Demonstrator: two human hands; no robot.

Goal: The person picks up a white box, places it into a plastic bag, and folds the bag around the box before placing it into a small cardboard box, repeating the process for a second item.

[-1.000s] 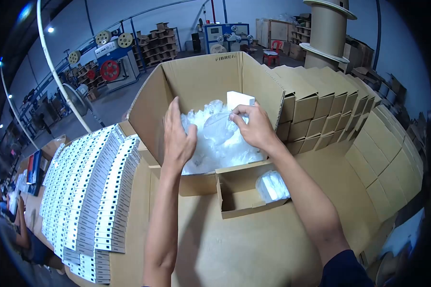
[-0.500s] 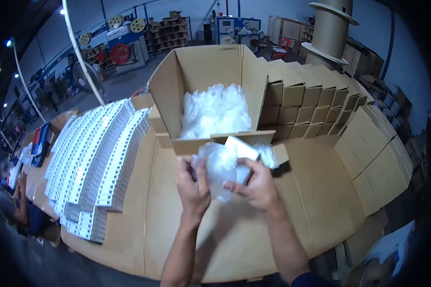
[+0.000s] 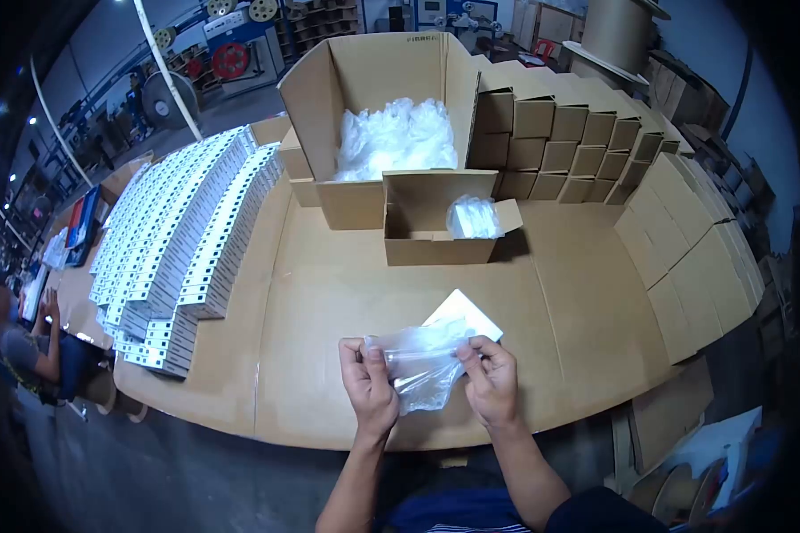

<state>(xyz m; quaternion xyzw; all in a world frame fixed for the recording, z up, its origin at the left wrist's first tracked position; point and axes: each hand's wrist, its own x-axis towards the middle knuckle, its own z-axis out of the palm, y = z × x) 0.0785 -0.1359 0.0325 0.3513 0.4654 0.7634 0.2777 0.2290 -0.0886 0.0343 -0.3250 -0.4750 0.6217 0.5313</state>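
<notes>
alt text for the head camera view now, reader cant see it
Left hand and right hand hold a clear plastic bag over a brown table, partly covering a white item; two open cartons stand beyond, white boxes stacked at left.

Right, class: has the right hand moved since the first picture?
Yes: the right hand has moved from above the large carton toward the table's near edge.

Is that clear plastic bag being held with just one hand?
No, the left hand pinches one side of the clear plastic bag while the right hand pinches the other.
</notes>
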